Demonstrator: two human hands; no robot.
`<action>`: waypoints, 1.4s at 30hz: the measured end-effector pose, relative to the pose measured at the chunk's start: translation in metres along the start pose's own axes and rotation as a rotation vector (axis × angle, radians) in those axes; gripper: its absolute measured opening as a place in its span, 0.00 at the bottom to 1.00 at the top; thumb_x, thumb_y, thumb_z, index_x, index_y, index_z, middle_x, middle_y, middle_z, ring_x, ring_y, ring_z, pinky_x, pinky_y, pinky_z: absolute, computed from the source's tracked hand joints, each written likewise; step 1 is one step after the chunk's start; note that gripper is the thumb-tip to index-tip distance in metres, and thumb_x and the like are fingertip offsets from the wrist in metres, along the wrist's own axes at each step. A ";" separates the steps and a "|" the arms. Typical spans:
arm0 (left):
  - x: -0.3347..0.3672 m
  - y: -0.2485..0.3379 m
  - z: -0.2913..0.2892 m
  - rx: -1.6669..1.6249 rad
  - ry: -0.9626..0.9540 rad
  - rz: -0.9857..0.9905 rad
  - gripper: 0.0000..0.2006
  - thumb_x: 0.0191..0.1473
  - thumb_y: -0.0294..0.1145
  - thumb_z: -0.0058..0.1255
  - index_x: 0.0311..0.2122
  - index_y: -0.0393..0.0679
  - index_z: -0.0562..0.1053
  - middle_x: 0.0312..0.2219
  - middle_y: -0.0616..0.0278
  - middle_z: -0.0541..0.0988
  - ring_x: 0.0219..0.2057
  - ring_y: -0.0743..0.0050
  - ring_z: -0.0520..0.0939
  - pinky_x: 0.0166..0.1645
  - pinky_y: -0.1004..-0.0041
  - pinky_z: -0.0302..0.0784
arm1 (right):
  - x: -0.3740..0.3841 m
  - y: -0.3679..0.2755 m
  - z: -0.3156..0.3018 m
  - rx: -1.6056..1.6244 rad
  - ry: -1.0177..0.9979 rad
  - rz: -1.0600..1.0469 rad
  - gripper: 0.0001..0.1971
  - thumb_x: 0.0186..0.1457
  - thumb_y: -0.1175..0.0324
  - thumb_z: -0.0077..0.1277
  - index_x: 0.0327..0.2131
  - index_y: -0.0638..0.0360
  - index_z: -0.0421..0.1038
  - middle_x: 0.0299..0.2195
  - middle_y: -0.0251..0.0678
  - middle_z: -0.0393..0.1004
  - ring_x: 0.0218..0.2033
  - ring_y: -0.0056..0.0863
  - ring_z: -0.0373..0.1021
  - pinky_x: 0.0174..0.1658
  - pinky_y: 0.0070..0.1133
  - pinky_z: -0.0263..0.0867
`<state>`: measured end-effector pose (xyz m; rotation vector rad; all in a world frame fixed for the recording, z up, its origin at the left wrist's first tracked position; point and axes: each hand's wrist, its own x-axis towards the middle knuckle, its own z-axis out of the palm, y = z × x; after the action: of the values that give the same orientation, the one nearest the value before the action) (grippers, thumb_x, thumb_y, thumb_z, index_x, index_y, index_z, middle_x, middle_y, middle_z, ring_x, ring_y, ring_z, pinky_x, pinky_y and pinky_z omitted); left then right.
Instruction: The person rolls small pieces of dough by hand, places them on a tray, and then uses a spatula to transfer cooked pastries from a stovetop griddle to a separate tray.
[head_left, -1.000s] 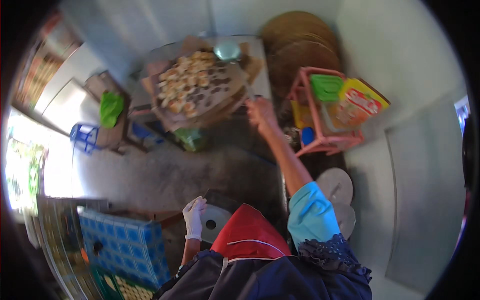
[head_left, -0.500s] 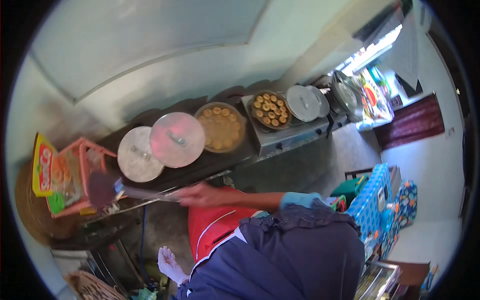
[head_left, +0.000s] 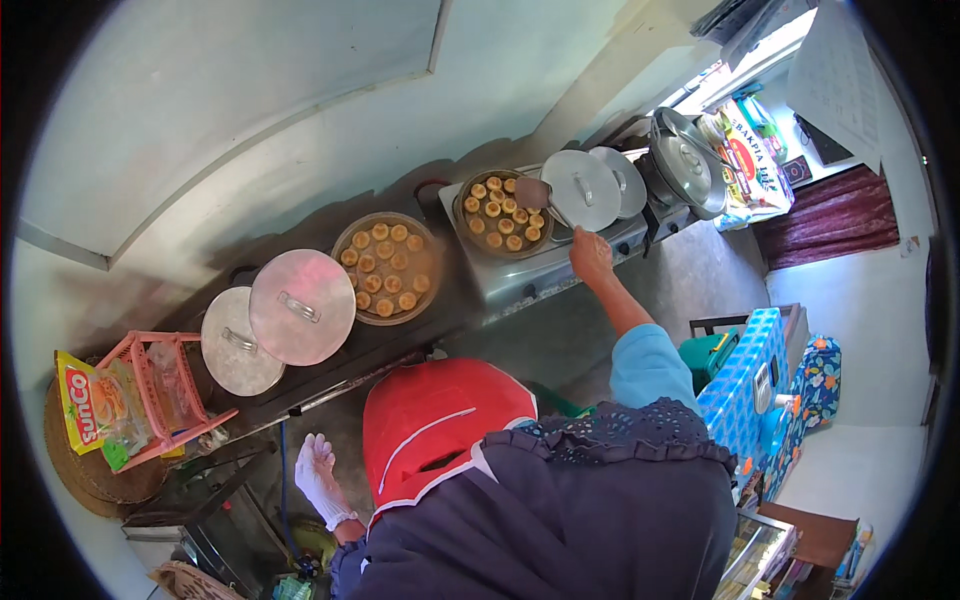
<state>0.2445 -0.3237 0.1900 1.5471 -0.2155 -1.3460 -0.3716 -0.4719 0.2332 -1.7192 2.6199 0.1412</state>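
My right hand [head_left: 592,256] is closed around the handle of a spatula [head_left: 533,192]. Its flat brown blade is over the right edge of a round pan [head_left: 505,257] on the steel stove, beside a grey lid [head_left: 585,205]. Small round pastries [head_left: 492,209] with browned tops lie in that pan. To its left, a second pan [head_left: 427,262] holds several similar pastries [head_left: 366,263]. My left hand [head_left: 317,475], in a white glove, is held low on the left, its fingers stretched out and nothing in them.
Two round metal lids [head_left: 322,325] overlap on the dark counter, left of the pans. A pink basket [head_left: 150,375] with packages stands at the far left. More lidded pots [head_left: 690,175] stand at the stove's right end. A blue-checked table [head_left: 735,365] is on the right.
My right hand swung the spatula from near the pink basket over to the stove pan at the right. My left hand rose slightly and stays open.
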 end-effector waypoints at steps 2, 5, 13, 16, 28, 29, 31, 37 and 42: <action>-0.010 -0.007 0.007 -0.005 0.032 0.007 0.18 0.55 0.37 0.53 0.47 0.35 0.73 0.38 0.55 0.80 0.33 0.73 0.79 0.37 0.74 0.70 | 0.011 0.003 0.010 -0.023 0.037 -0.020 0.09 0.51 0.72 0.44 0.36 0.62 0.70 0.29 0.50 0.76 0.33 0.51 0.74 0.36 0.41 0.70; -0.021 -0.018 0.010 -0.021 0.119 -0.061 0.16 0.56 0.37 0.52 0.45 0.36 0.74 0.38 0.56 0.80 0.33 0.73 0.79 0.36 0.75 0.70 | 0.024 0.000 0.012 -0.057 0.069 -0.066 0.08 0.49 0.72 0.47 0.33 0.62 0.72 0.28 0.46 0.77 0.32 0.47 0.75 0.35 0.38 0.71; -0.034 -0.029 0.015 -0.072 0.174 -0.125 0.15 0.56 0.37 0.51 0.45 0.39 0.75 0.39 0.57 0.79 0.36 0.72 0.78 0.40 0.75 0.70 | 0.061 0.027 -0.049 -0.170 -0.157 -0.208 0.07 0.48 0.72 0.48 0.29 0.59 0.76 0.32 0.47 0.78 0.36 0.46 0.76 0.38 0.37 0.72; -0.028 -0.026 0.021 -0.083 0.164 -0.118 0.15 0.56 0.36 0.51 0.45 0.38 0.74 0.40 0.56 0.79 0.36 0.73 0.78 0.40 0.75 0.70 | 0.089 0.020 -0.053 -0.231 -0.184 -0.348 0.08 0.47 0.71 0.49 0.29 0.59 0.77 0.31 0.46 0.78 0.36 0.45 0.76 0.36 0.37 0.72; -0.067 -0.041 0.018 -0.158 0.280 -0.048 0.16 0.56 0.36 0.51 0.46 0.38 0.73 0.38 0.56 0.79 0.34 0.73 0.78 0.38 0.75 0.71 | 0.177 0.032 -0.042 0.242 -1.049 0.220 0.10 0.52 0.74 0.50 0.39 0.55 0.73 0.17 0.35 0.68 0.11 0.19 0.57 0.15 0.22 0.48; -0.070 -0.048 0.015 -0.176 0.293 -0.060 0.15 0.56 0.36 0.51 0.46 0.38 0.73 0.38 0.57 0.79 0.34 0.72 0.78 0.39 0.75 0.71 | 0.170 0.039 -0.038 0.322 -1.048 0.244 0.12 0.52 0.74 0.49 0.42 0.54 0.72 0.16 0.35 0.68 0.11 0.18 0.56 0.14 0.21 0.47; -0.077 -0.059 0.010 -0.191 0.328 -0.097 0.15 0.56 0.36 0.51 0.46 0.39 0.73 0.38 0.58 0.79 0.35 0.72 0.78 0.39 0.75 0.71 | 0.156 0.046 -0.026 0.487 -1.046 0.291 0.16 0.53 0.73 0.49 0.46 0.51 0.72 0.16 0.34 0.67 0.10 0.16 0.54 0.13 0.19 0.46; -0.085 -0.065 0.022 -0.183 0.333 -0.084 0.17 0.56 0.37 0.51 0.47 0.38 0.73 0.40 0.56 0.79 0.36 0.72 0.78 0.42 0.74 0.70 | 0.135 0.050 0.007 0.591 -0.926 0.335 0.14 0.56 0.72 0.47 0.46 0.47 0.72 0.15 0.34 0.67 0.10 0.18 0.55 0.14 0.20 0.48; -0.076 -0.052 0.046 -0.155 0.286 -0.071 0.14 0.56 0.36 0.51 0.44 0.40 0.74 0.39 0.60 0.79 0.34 0.73 0.78 0.38 0.76 0.71 | 0.106 0.039 0.015 0.608 -0.788 0.243 0.15 0.57 0.68 0.48 0.49 0.46 0.73 0.12 0.30 0.64 0.08 0.16 0.54 0.11 0.20 0.45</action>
<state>0.1560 -0.2732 0.2059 1.6051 0.1201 -1.1500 -0.4509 -0.5525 0.2151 -0.8895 1.9694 0.0078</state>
